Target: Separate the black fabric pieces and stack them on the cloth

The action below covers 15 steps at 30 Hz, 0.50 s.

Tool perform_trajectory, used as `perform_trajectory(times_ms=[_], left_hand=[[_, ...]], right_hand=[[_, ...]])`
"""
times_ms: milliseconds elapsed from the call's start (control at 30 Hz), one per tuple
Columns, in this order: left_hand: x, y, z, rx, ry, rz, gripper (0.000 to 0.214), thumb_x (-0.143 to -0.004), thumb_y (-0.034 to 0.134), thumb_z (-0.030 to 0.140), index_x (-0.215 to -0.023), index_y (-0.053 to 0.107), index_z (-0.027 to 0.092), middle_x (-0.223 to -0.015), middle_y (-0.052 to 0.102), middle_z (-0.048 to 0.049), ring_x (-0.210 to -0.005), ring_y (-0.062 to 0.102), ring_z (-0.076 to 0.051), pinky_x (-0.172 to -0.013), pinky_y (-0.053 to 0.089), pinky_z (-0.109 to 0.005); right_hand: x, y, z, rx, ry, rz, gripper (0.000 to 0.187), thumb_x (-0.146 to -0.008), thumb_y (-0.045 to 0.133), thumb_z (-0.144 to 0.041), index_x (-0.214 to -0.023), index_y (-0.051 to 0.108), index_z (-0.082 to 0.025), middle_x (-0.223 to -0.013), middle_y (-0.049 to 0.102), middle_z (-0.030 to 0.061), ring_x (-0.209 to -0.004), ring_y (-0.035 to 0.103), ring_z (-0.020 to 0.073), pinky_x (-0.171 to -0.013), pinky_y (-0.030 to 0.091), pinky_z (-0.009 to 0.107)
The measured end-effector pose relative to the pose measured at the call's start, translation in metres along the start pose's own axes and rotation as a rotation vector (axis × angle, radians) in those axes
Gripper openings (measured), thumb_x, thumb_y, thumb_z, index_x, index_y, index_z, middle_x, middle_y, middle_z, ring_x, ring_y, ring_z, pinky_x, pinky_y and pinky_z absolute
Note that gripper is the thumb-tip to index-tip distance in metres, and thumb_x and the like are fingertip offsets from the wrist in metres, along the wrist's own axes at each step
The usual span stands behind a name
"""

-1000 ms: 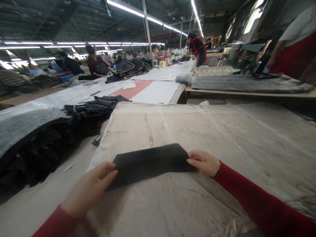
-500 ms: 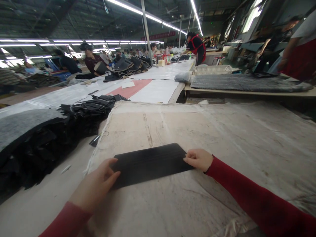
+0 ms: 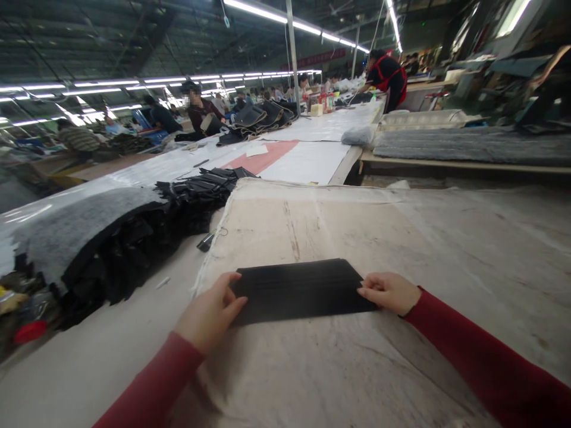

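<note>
A flat black rectangular stack of fabric pieces (image 3: 301,289) lies on a stained beige padded board (image 3: 401,238) in front of me. My left hand (image 3: 209,315) grips its left end, thumb and fingers closed on the edge. My right hand (image 3: 387,292) pinches its right end, fingers curled. Both arms wear red sleeves.
A heap of black fabric pieces (image 3: 147,229) under a grey felt sheet (image 3: 75,229) lies along the left. A small black tool (image 3: 206,241) rests by the board's left edge. Long white tables (image 3: 307,151), grey rolls (image 3: 468,145) and several seated and standing workers fill the background.
The view has swung left, so the stack and both hands sit further right in the picture. The stack now lies squarer to me. Both hands keep their hold on its ends.
</note>
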<state>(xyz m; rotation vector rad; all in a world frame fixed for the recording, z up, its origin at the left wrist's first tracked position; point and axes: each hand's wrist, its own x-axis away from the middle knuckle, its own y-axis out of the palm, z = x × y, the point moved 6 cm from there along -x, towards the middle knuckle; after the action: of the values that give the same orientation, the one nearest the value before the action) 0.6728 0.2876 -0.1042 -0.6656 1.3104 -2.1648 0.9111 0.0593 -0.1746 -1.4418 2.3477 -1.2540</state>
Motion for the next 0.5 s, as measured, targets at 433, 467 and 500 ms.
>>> perform_trajectory(times_ms=[433,467,500], left_hand=[[-0.0004,0.0009,0.0008,-0.050,-0.008,-0.044,0.036,-0.073,0.041,0.039,-0.105,0.038,0.023,-0.062,0.050,0.0056,-0.055,0.049,-0.013,-0.052,0.032,-0.024],[-0.0011,0.0014,0.0007,-0.061,-0.010,-0.057,0.036,-0.073,0.041,0.040,-0.105,0.038,0.023,-0.061,0.050,0.0055,-0.055,0.049,-0.013,-0.052,0.032,-0.024],[-0.0020,0.0020,0.0005,-0.072,-0.011,-0.070,0.037,-0.073,0.040,0.040,-0.105,0.038,0.022,-0.061,0.050,0.0053,-0.055,0.049,-0.013,-0.052,0.032,-0.024]], right_hand=[[0.0000,-0.0017,-0.0020,0.091,-0.012,0.010,0.024,-0.067,0.046,-0.038,-0.058,0.049,-0.017,-0.048,0.051,0.0000,-0.044,0.043,0.0104,-0.043,0.027,0.021],[0.0001,-0.0025,-0.0033,0.110,-0.014,0.016,0.023,-0.068,0.047,-0.037,-0.058,0.050,-0.017,-0.048,0.051,-0.0002,-0.044,0.043,0.0102,-0.043,0.026,0.021],[0.0003,-0.0035,-0.0047,0.128,-0.017,0.022,0.021,-0.068,0.047,-0.035,-0.058,0.050,-0.016,-0.048,0.050,-0.0005,-0.044,0.043,0.0100,-0.043,0.026,0.021]])
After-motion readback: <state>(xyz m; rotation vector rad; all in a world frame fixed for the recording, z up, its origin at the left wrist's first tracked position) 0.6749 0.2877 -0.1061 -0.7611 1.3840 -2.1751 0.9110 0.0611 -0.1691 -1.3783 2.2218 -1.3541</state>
